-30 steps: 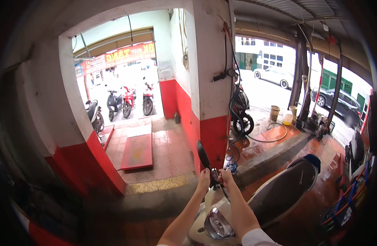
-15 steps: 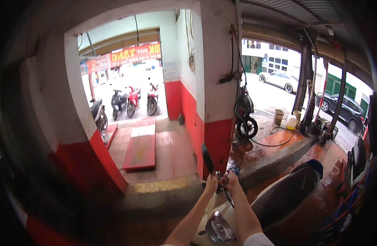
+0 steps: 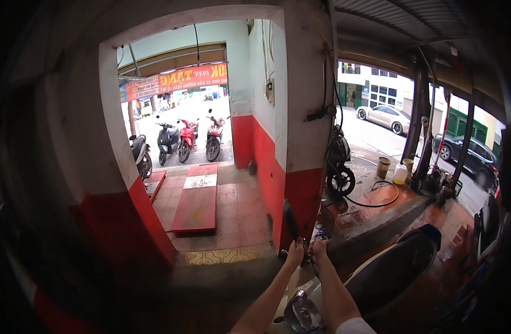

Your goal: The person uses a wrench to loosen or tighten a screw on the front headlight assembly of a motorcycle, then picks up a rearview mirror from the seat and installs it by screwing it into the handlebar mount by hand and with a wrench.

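Both my arms reach forward over a light-coloured scooter, whose headlight [image 3: 303, 312] shows below them. My left hand [image 3: 295, 253] is closed at the lower end of a dark rear-view mirror [image 3: 290, 219], which stands tilted above it. Close on its right, my right hand [image 3: 319, 251] has its fingers curled in. What it grips is too small and partly hidden to make out. A small blue-and-white item [image 3: 322, 231] shows just beyond that hand. The long dark seat [image 3: 397, 273] stretches away to the right.
A red-and-white pillar [image 3: 305, 189] rises just beyond the hands. Through the doorway lies a red ramp board [image 3: 194, 207], with parked motorbikes [image 3: 187, 136] outside. At right are a low concrete ledge [image 3: 378, 222], a black hose [image 3: 378, 205], a yellow-liquid jug [image 3: 400, 173] and another motorbike [image 3: 339, 167].
The view has shifted, so the surroundings sit slightly lower and farther right. The mirror now looks a little more upright. Both hands stay close together at its base.
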Demonstrator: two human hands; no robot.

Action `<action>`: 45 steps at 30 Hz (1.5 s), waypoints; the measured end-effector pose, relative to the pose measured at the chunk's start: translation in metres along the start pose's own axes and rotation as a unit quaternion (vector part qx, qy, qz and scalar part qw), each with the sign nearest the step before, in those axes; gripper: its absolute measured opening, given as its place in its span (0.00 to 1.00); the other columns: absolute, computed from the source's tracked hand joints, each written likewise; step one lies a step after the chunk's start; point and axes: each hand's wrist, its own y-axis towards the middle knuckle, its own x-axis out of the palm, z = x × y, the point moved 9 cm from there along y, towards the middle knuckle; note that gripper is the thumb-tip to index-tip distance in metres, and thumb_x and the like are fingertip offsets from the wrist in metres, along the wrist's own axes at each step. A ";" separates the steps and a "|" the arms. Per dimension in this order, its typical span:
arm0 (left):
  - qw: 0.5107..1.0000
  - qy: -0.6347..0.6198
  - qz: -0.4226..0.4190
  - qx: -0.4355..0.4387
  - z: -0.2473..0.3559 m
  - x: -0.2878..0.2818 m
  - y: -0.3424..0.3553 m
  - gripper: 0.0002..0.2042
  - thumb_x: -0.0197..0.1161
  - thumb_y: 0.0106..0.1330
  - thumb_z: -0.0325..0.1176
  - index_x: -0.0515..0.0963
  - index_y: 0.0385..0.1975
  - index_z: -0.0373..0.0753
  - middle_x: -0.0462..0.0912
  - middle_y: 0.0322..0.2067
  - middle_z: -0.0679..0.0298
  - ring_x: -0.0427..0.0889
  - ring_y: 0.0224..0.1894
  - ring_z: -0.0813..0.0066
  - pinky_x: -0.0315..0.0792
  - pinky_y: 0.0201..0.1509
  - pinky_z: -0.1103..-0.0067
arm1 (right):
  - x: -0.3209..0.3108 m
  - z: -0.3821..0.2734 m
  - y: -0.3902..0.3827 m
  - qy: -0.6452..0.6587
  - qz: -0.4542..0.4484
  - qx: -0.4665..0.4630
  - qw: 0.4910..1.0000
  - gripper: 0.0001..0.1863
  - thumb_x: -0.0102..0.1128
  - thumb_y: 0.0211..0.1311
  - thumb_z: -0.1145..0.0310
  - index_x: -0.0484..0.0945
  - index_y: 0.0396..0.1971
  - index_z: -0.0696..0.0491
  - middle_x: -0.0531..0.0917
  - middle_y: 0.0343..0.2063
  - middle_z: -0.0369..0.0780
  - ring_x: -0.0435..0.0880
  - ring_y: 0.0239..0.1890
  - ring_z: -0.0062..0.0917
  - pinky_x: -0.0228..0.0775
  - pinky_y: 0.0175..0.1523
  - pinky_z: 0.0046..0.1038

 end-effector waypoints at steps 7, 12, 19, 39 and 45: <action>0.999 0.032 0.014 0.014 0.016 -0.007 -0.008 0.17 0.42 0.77 0.45 0.68 0.31 0.38 0.69 0.20 0.70 0.69 0.21 0.80 0.66 0.26 0.78 | 0.006 0.003 0.008 -0.117 0.003 -0.010 0.993 0.31 0.49 0.64 0.66 0.39 0.58 0.50 0.70 0.19 0.41 0.72 0.13 0.25 0.63 0.14 0.25; 1.000 0.022 0.012 0.003 0.012 0.002 -0.011 0.17 0.41 0.77 0.43 0.67 0.29 0.39 0.69 0.18 0.69 0.69 0.20 0.80 0.66 0.26 0.79 | -0.003 0.003 0.008 -0.136 -0.035 -0.032 0.990 0.31 0.52 0.60 0.75 0.39 0.52 0.50 0.69 0.20 0.39 0.70 0.15 0.23 0.63 0.16 0.24; 0.999 0.013 -0.016 0.048 0.011 0.009 0.004 0.17 0.41 0.77 0.43 0.67 0.28 0.39 0.69 0.17 0.69 0.68 0.19 0.80 0.64 0.24 0.78 | 0.005 -0.011 -0.008 -0.075 -0.055 0.051 0.994 0.24 0.53 0.60 0.76 0.47 0.48 0.52 0.69 0.22 0.39 0.71 0.17 0.22 0.66 0.19 0.24; 0.999 0.042 -0.009 0.027 0.009 -0.006 -0.008 0.18 0.41 0.77 0.44 0.69 0.32 0.36 0.70 0.18 0.68 0.72 0.18 0.79 0.72 0.22 0.79 | 0.013 -0.002 -0.014 -0.150 -0.059 -0.005 0.987 0.34 0.62 0.56 0.72 0.47 0.53 0.53 0.71 0.22 0.38 0.72 0.16 0.20 0.65 0.17 0.25; 0.999 0.002 -0.007 0.032 0.020 0.001 0.000 0.18 0.41 0.77 0.44 0.67 0.31 0.37 0.68 0.17 0.68 0.72 0.16 0.79 0.73 0.21 0.79 | 0.012 -0.009 -0.011 -0.125 -0.058 0.008 0.990 0.29 0.58 0.59 0.74 0.48 0.52 0.50 0.67 0.17 0.34 0.68 0.12 0.19 0.61 0.14 0.23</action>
